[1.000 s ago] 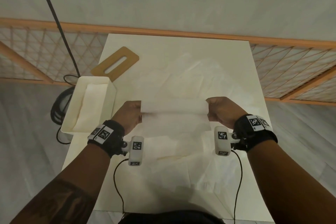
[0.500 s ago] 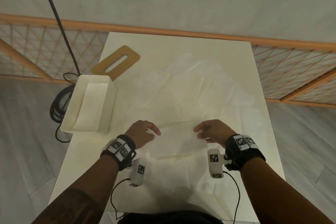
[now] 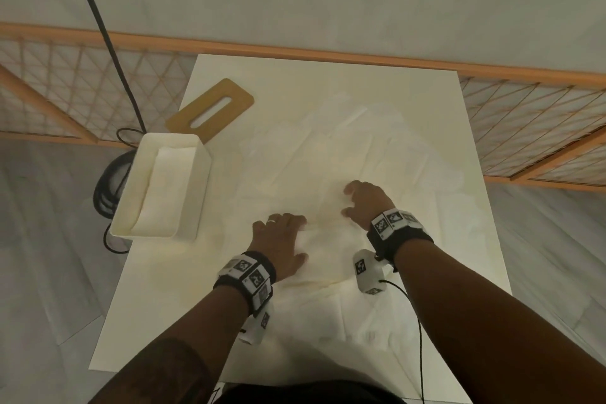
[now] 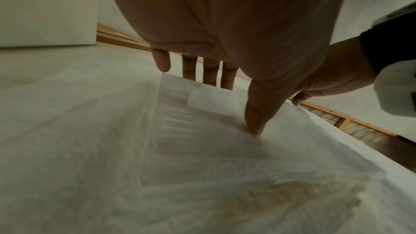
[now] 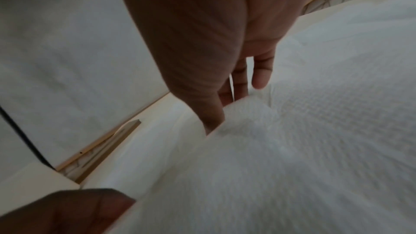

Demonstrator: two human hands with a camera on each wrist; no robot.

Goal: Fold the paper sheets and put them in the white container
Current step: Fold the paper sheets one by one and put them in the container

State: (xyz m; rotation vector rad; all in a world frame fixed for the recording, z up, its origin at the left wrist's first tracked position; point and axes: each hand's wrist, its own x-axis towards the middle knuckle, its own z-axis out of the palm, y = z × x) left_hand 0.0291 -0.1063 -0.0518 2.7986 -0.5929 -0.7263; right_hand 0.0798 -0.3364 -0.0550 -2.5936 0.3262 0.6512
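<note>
A folded white paper sheet [image 3: 328,239] lies on the table's near middle, on top of other loose sheets [image 3: 344,154]. My left hand [image 3: 282,239] lies flat on its left half, fingers straight, thumb [image 4: 254,125] pressing the paper down. My right hand [image 3: 364,203] is at the sheet's far right corner, fingers loosely straight and thumb spread. In the right wrist view a raised paper edge [image 5: 243,111] hides the thumb tip. The white container [image 3: 203,174] stands at the table's left edge with a folded sheet [image 3: 164,187] inside.
A wooden lid [image 3: 210,111] with a slot lies behind the container. Crumpled sheets cover most of the white table [image 3: 164,305]. A wooden lattice rail [image 3: 328,54] runs behind it. Black cable coils [image 3: 105,187] lie on the floor to the left.
The sheet held up between both hands has been laid down folded. My left hand moved onto it and flattened; my right hand moved away from me to its far right corner.
</note>
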